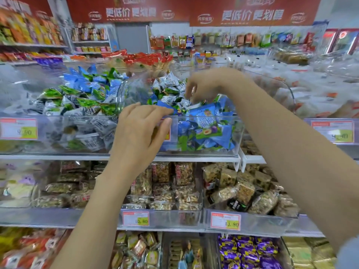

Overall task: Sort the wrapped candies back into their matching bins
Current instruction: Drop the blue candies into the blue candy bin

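Blue candies (206,125) fill the front of the clear bin (240,136) just right of my left hand (139,131). Grey candies (169,82) are heaped at the back of it, under and left of my right hand (206,84).

The left hand lies over the bin's front rim. Its fingers are nearly straight and reach onto a blue wrapper, and the thumb is spread below them in front of the wall. I cannot tell whether it has hold of anything.

The right hand is farther in, beyond and right of the left, with the wrist raised and the fingers bunched, pointing down into the pile. The tips are blurred, so I cannot tell if a candy is pinched there.

Left of the left hand stands a second bin (58,115) with grey, blue and green candies (87,102) mixed together. A price tag (18,129) hangs on its front.

Below both forearms lie nut bars (182,183) in clear packs, with two more tags (136,218) in front of them. Lower still, beneath the right forearm, are purple packets (246,251).
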Demonstrator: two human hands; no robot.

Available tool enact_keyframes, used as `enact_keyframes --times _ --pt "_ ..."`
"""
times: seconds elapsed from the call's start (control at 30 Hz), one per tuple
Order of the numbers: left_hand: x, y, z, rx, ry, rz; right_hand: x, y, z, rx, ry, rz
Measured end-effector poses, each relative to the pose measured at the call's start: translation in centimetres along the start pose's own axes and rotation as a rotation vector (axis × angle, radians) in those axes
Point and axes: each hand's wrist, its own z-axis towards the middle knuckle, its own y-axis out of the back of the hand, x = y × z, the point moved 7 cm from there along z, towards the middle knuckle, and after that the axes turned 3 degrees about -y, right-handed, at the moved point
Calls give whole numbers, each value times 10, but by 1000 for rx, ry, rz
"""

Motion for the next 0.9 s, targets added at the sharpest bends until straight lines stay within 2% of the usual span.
enact_keyframes --times 0.07,0.23,0.57,0.77,0.83,0.9 --pt "1 0 0 10 0 5 -2 -9 14 73 -38 -107" --pt "1 0 0 17 5 -10 -7 -15 26 56 -71 -143" --pt "0 1 2 63 66 -40 -7 -17 24 14 23 -19" --pt "1 6 6 68 116 -141 -9 17 6 -248 134 364" --pt "4 11 10 24 183 -175 -10 21 -4 -247 183 538" --pt "4 15 18 -22 253 -197 -8 20 -13 -211 250 597"
